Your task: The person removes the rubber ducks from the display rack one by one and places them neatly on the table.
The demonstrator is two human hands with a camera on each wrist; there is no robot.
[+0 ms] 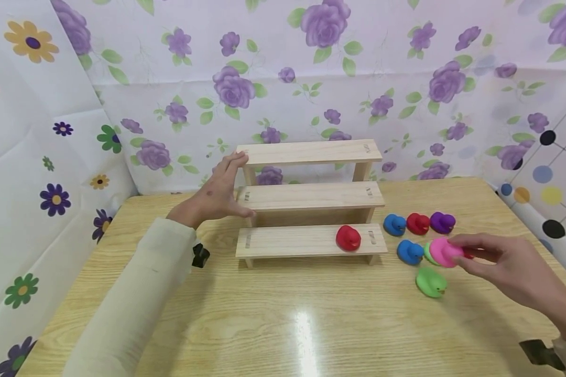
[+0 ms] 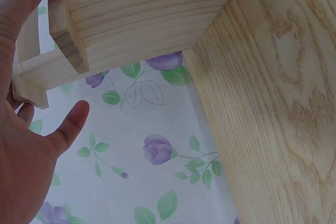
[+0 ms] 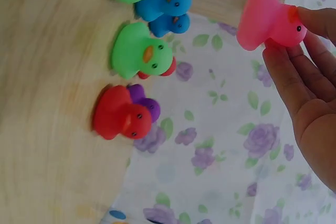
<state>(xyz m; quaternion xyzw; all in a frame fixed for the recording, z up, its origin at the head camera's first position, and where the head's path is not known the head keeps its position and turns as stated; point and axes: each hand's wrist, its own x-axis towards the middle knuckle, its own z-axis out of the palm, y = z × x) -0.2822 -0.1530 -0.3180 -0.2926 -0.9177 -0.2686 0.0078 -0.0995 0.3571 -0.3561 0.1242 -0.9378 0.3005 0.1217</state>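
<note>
A three-tier wooden shelf (image 1: pixel 311 196) stands on the table. My left hand (image 1: pixel 217 191) grips its left end, fingers at the top tier and thumb against the middle one; in the left wrist view one finger sticks out apart from the wood. My right hand (image 1: pixel 509 264) pinches a pink rubber duck (image 3: pixel 265 19) by its head, above the ducks at the right. One red duck (image 1: pixel 348 238) sits on the bottom tier near its right end. Beneath the pink duck, a green duck (image 3: pixel 139 51) and a red duck (image 3: pixel 121 114) show in the right wrist view.
Right of the shelf stand two blue ducks (image 1: pixel 410 252), another red duck (image 1: pixel 418 223), a purple duck (image 1: pixel 442 222) and a front green duck (image 1: pixel 431 283). Flowered cloth (image 1: pixel 170 104) hangs behind and at the left of the wooden table (image 1: pixel 245 319).
</note>
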